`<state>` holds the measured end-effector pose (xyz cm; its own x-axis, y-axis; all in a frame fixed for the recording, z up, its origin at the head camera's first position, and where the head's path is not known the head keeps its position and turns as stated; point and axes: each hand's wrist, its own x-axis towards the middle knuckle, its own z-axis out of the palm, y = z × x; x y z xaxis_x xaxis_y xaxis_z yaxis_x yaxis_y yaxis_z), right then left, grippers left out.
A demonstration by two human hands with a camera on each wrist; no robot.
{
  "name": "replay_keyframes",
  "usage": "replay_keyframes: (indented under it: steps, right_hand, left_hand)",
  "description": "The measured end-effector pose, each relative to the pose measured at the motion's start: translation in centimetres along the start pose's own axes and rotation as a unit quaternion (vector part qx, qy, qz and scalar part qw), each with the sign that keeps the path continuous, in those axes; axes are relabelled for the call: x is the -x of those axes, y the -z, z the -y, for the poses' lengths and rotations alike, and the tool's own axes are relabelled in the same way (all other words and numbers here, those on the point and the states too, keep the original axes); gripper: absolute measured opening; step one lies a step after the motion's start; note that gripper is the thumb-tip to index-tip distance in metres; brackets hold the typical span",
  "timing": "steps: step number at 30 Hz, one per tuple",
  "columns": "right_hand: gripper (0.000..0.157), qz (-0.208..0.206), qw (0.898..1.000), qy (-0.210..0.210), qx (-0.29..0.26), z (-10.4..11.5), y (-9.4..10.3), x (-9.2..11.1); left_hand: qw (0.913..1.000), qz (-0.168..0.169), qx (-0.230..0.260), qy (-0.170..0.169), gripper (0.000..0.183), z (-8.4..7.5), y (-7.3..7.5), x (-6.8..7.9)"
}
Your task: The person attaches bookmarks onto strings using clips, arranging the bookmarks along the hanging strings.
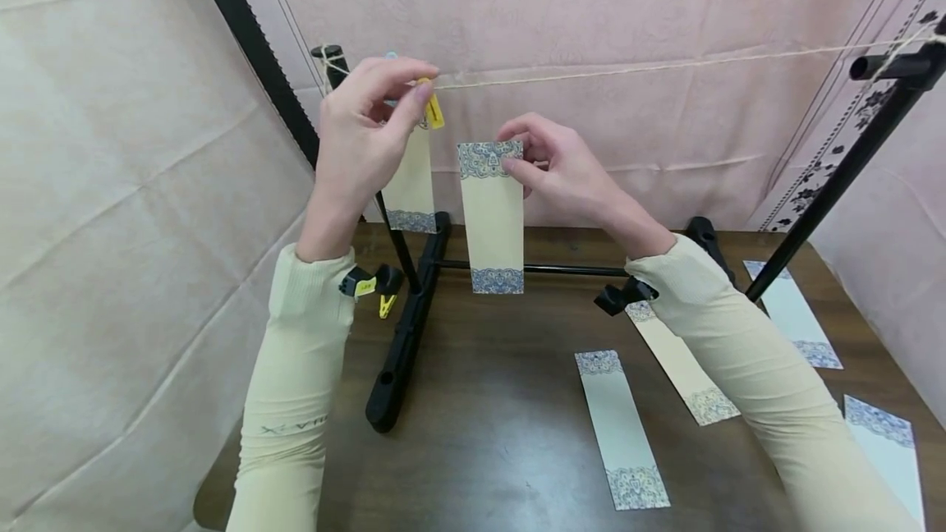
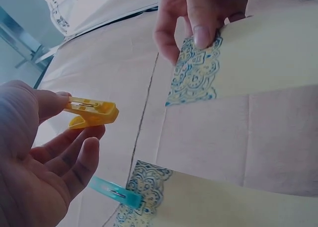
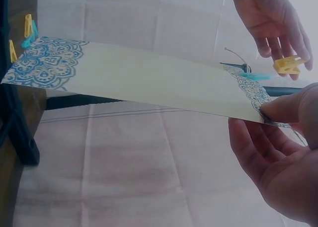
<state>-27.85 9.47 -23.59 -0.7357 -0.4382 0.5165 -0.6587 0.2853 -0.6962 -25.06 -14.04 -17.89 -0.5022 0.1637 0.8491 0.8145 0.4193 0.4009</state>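
Working at a stretched cord, ordered near to far. Nearest, and well below the cord, a long, pale rectangular card with blue-patterned ends lies on the dark brown wooden tabletop. Higher, just below the cord and apart from it, a cream rectangular card with blue lacework bands hangs upright from the right hand, whose thumb and fingers pinch the patterned top band near its right-hand corner. The left hand, at the cord's left part, pinches a small yellow plastic clothes peg between thumb and fingers; whether the peg's jaws stand apart cannot be told. The thin, pale twine cord itself runs between black tubular uprights. At its left part, beyond the left hand, a matching cream card hangs, its top band held by a translucent blue plastic peg. For a sound fixing, it seems best to bring the top edge level against the cord, keep the right fingertips clear of the middle, squeeze the peg fully, and seat it squarely over both cord and card; an off-centre bite would probably tilt the card.
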Motion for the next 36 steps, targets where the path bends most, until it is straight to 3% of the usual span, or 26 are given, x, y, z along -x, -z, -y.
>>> replay_keyframes:
  steps: [5, 15, 22, 36]
  right_hand:
    - [0.029, -0.005, 1.000, 0.002, 0.000, 0.3, 0.1, -1.3]
    - [0.027, -0.027, 1.000, -0.006, -0.005, 0.1, -0.3, -2.7]
    - [0.028, -0.040, 0.999, -0.018, -0.015, 0.0, -0.7, -3.2]
    - [0.025, -0.070, 0.996, -0.039, -0.030, 0.1, -1.5, -4.2]
  left_hand:
    - [1.0000, -0.004, -0.003, 0.002, 0.019, -0.4, 0.1, -1.1]
    - [0.9977, 0.008, -0.034, 0.058, 0.020, -1.4, -0.1, -2.6]
    - [0.9965, 0.014, -0.060, 0.056, 0.021, -0.6, -0.5, -3.7]
    - [0.9904, -0.003, -0.047, 0.130, 0.019, 0.6, -1.6, -5.0]
